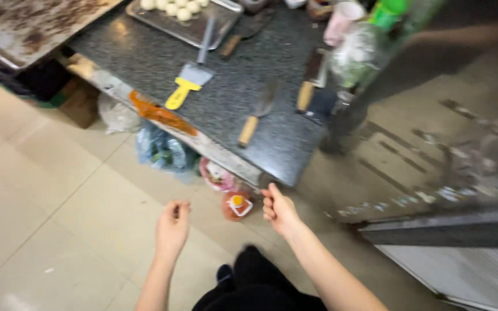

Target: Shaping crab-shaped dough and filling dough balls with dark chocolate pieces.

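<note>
My left hand [173, 226] hangs loosely curled over the tiled floor [59, 207], holding nothing. My right hand [278, 208] is half closed and empty, its thumb tip just beneath the corner of the dark granite counter [145, 55]. Beyond those fingers lies a wooden-handled scraper [259, 113]; a yellow-handled one [187, 83] lies further off.

The worktop [145, 55] is dark speckled stone, polished smooth, its front edge worn and chipped. A scraper [188, 80] lies on it with a dull metal blade and a glossy yellow plastic handle. Two tools have plain wooden handles [248, 131]. The tray [194, 29] is matt metal. Floor tiles [41, 190] look smooth, slightly shiny.
</note>
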